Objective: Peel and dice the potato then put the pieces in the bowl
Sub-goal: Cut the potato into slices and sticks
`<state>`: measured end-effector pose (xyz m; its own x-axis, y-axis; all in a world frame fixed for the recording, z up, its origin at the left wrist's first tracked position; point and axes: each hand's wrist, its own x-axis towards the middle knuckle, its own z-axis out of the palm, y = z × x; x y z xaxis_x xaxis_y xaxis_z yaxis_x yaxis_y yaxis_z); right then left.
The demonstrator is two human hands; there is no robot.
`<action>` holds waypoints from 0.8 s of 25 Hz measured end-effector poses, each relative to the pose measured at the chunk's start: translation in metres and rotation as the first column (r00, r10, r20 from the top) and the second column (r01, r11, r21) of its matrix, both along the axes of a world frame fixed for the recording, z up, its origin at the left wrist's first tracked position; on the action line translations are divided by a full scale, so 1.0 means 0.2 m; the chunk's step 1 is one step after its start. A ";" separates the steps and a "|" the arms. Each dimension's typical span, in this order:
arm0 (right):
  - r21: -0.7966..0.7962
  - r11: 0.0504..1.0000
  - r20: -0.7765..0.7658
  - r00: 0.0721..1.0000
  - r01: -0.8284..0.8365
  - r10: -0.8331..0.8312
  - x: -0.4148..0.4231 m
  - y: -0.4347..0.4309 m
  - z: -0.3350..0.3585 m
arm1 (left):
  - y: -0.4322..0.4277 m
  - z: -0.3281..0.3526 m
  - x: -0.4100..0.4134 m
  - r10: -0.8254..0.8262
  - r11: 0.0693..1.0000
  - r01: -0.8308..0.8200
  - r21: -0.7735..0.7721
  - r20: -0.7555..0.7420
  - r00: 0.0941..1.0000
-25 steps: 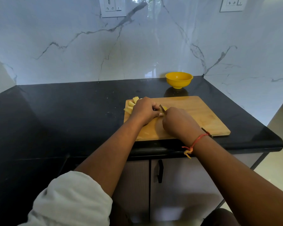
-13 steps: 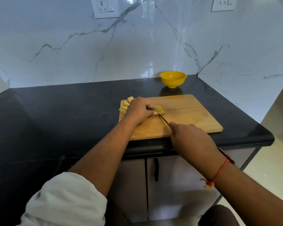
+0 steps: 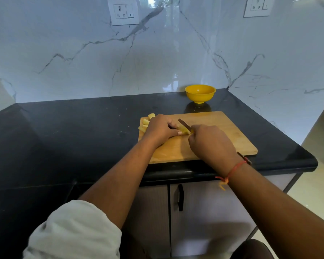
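- Since my right hand (image 3: 209,144), gripping the knife (image 3: 184,125), has returned mid-board (image 3: 223,128), another cut begins.
- My left hand (image 3: 160,128) grips the potato (image 3: 184,130) there; dicing isn't finished.

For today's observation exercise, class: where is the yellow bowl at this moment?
In the head view, the yellow bowl stands right of centre on the black counter, by the marble wall, just beyond the far edge of the cutting board.
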<state>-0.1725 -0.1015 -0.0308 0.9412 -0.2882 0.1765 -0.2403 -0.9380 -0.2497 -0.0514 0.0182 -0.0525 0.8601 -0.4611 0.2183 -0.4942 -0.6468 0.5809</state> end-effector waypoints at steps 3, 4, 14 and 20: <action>-0.007 1.000 -0.014 1.000 0.021 -0.021 0.12 0.01 -0.01 | 0.00 0.01 0.00 -0.014 1.000 0.014 0.013 0.013 1.000; -0.010 1.000 -0.020 1.000 0.020 -0.020 0.15 0.01 0.00 | 0.00 0.01 0.00 -0.019 1.000 0.019 0.021 0.014 1.000; -0.036 0.999 -0.133 0.991 0.019 -0.024 0.18 0.09 0.03 | 0.01 0.01 0.01 -0.019 1.000 0.018 0.015 0.024 1.000; -0.033 0.999 -0.202 0.979 0.028 -0.034 0.09 0.11 0.04 | -0.01 -0.01 0.02 0.006 1.000 -0.006 -0.001 0.035 0.999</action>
